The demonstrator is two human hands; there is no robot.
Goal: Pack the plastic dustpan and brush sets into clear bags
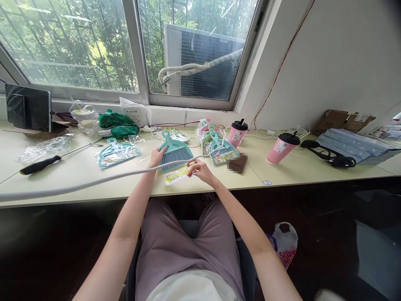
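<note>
A teal dustpan with a grey-bristled brush in it (175, 155) lies on the table in front of me. My left hand (157, 157) grips its left side near the handle. My right hand (202, 171) pinches the end of a yellow and white printed card (177, 175), just below the dustpan's front edge. A similar teal dustpan set (117, 152) in clear wrap lies to the left. Another wrapped teal set (221, 148) lies to the right, with pink and green ones behind it. A thick white cable (94, 183) crosses the view before the dustpan and partly hides it.
Two pink cups with black lids (237, 136) (281, 149) stand at the right. Beyond them lie a black strap-like device (328, 154) and a blue box (347, 144). A black-handled screwdriver (40, 165), crumpled plastic (46, 146) and a green bag (115, 120) lie left.
</note>
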